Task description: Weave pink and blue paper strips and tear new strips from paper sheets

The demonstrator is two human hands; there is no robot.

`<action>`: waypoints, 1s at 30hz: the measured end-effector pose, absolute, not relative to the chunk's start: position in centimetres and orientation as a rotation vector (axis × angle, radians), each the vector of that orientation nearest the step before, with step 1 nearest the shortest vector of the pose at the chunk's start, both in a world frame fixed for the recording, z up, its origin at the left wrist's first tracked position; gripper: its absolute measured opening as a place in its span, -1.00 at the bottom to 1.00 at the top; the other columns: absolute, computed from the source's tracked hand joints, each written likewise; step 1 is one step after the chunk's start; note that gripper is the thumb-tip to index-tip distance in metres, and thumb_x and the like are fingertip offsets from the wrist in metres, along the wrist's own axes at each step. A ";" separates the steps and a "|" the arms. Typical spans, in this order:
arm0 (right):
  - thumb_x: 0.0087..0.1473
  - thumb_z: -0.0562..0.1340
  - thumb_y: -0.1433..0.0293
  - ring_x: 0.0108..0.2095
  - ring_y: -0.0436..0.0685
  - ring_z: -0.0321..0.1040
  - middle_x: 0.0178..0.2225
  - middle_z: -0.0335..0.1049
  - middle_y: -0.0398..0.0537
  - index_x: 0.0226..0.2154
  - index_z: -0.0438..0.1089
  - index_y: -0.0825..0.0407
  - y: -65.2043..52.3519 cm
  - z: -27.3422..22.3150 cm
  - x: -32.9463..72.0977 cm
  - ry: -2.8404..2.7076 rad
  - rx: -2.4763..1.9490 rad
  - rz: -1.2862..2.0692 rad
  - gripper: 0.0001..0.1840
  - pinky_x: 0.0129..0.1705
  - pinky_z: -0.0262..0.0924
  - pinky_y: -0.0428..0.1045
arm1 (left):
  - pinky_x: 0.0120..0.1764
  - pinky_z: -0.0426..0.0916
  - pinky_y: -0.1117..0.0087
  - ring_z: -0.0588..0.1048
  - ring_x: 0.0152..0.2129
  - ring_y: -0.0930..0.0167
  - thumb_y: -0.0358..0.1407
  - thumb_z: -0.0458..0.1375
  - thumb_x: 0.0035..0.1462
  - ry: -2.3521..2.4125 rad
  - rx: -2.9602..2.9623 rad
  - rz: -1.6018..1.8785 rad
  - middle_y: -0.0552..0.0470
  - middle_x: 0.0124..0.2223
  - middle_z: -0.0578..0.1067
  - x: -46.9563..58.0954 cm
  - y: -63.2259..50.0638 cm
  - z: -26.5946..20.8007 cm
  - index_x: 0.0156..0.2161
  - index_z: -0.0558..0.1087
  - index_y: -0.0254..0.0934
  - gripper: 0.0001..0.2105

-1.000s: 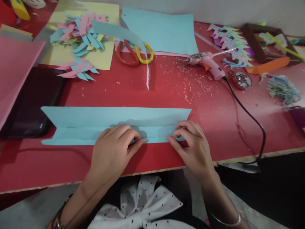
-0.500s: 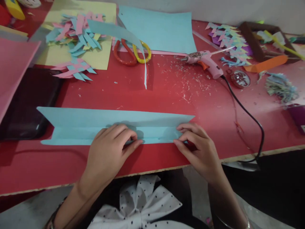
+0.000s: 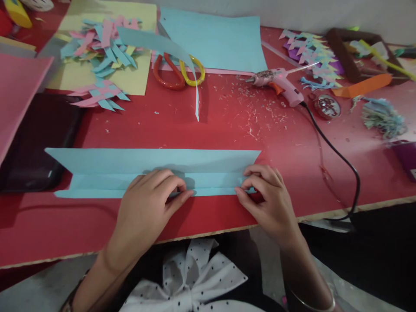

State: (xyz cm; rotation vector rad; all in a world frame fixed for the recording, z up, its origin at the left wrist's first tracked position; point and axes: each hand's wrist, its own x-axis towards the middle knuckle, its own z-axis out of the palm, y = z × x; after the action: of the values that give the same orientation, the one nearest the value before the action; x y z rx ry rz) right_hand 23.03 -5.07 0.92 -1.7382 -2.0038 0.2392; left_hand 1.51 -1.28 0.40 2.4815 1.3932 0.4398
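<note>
A long sheet of light blue paper (image 3: 107,162), creased lengthwise, lies near the front edge of the red table (image 3: 208,130). Its far flap stands up at a slant and its narrow near flap is folded as well. Around the middle of the near flap, my left hand (image 3: 149,197) is closed, thumb and fingers pinching the paper. My right hand (image 3: 269,195) pinches the same flap close to the sheet's right end. The fingertips partly cover the fold.
Orange-and-yellow-handled scissors (image 3: 170,78) lie beyond the paper, near a pink glue gun (image 3: 279,84) with a black cord (image 3: 338,151). Cut paper strips (image 3: 110,43) are heaped on a yellow sheet (image 3: 136,82). A dark case (image 3: 39,143) sits left; a brown tray (image 3: 341,65) stands back right.
The far flap's right end has shifted slightly left and up, and its top edge now looks straighter. Both hands keep their pinch in almost the same place.
</note>
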 end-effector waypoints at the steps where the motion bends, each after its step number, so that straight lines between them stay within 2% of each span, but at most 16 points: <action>1: -0.02 0.12 0.44 -0.33 0.08 0.19 -0.35 0.24 -0.08 -0.59 0.15 0.01 -5.1 0.9 23.0 -2.009 -1.739 0.245 -0.83 -0.29 0.09 0.01 | -0.41 0.16 0.39 0.31 -0.52 0.45 -0.19 -0.03 0.11 1.391 2.481 0.436 0.11 -0.49 0.35 1.5 -1.3 0.4 -0.49 0.30 -0.23 -0.78; 9: -0.05 0.12 0.46 -0.30 0.10 0.17 -0.34 0.21 -0.07 -0.51 0.17 -0.02 -5.6 0.6 23.2 -1.967 -1.791 0.165 -0.91 -0.27 0.09 0.04 | -0.41 0.17 0.39 0.31 -0.51 0.45 -0.20 -0.02 0.10 1.387 2.471 0.423 0.11 -0.48 0.36 1.3 -1.1 0.4 -0.49 0.29 -0.23 -0.80; 16: -0.09 0.10 0.48 -0.34 0.10 0.17 -0.35 0.19 -0.07 -0.54 0.18 -0.01 -5.5 0.7 23.2 -1.966 -1.823 0.172 -0.91 -0.26 0.08 0.05 | -0.41 0.19 0.38 0.33 -0.50 0.43 -0.16 -0.03 0.10 1.403 2.480 0.463 0.10 -0.49 0.37 -0.1 -1.3 0.5 -0.48 0.27 -0.22 -0.78; 19: -0.07 0.11 0.43 -0.30 0.10 0.17 -0.30 0.19 -0.04 -0.44 0.24 0.00 -5.7 1.1 23.2 -2.007 -1.768 0.208 -0.96 -0.23 0.07 0.05 | -0.40 0.20 0.38 0.34 -0.48 0.42 -0.21 -0.05 0.12 1.354 2.535 0.458 0.09 -0.46 0.40 -0.1 -1.6 0.5 -0.43 0.30 -0.23 -0.81; 22: -0.04 0.14 0.36 -0.23 0.13 0.15 -0.18 0.19 0.00 -0.32 0.28 -0.01 -6.0 1.6 22.4 -2.047 -1.738 0.064 -0.84 -0.18 0.01 0.06 | -0.39 0.21 0.38 0.34 -0.48 0.42 -0.29 -0.07 0.14 1.284 2.615 0.504 0.07 -0.45 0.41 1.0 -2.0 0.5 -0.40 0.33 -0.24 -0.82; 24: -0.01 0.14 0.35 -0.19 0.13 0.14 -0.15 0.22 -0.02 -0.29 0.30 -0.03 -6.1 1.7 21.4 -2.115 -1.704 -0.010 -0.84 -0.17 -0.05 0.05 | -0.40 0.22 0.38 0.35 -0.49 0.42 -0.35 -0.09 0.15 1.219 2.650 0.549 0.07 -0.46 0.42 1.9 -2.3 0.6 -0.39 0.34 -0.25 -0.81; 27: 0.06 0.09 0.35 -0.26 0.07 0.17 -0.26 0.30 -0.10 -0.35 0.31 -0.03 -5.7 1.7 19.8 -2.246 -1.654 0.104 -0.89 -0.18 -0.11 0.03 | -0.42 0.23 0.40 0.36 -0.50 0.43 -0.36 -0.10 0.15 1.198 2.625 0.556 0.07 -0.47 0.41 2.7 -2.3 0.6 -0.39 0.36 -0.25 -0.80; 30: 0.09 0.06 0.37 -0.37 0.02 0.16 -0.43 0.31 -0.17 -0.47 0.30 0.00 -5.2 1.3 18.8 -2.253 -1.700 0.160 -0.83 -0.21 -0.15 0.02 | -0.40 0.24 0.38 0.37 -0.48 0.42 -0.28 -0.09 0.15 1.279 2.552 0.490 0.06 -0.44 0.43 1.9 -2.1 0.6 -0.40 0.35 -0.22 -0.80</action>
State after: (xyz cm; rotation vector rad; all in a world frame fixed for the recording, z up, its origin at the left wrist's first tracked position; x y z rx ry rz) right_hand 18.84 -5.20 1.30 -1.7004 -2.2533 0.1603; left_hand 1.88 -2.08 0.59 2.5519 1.2790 0.4902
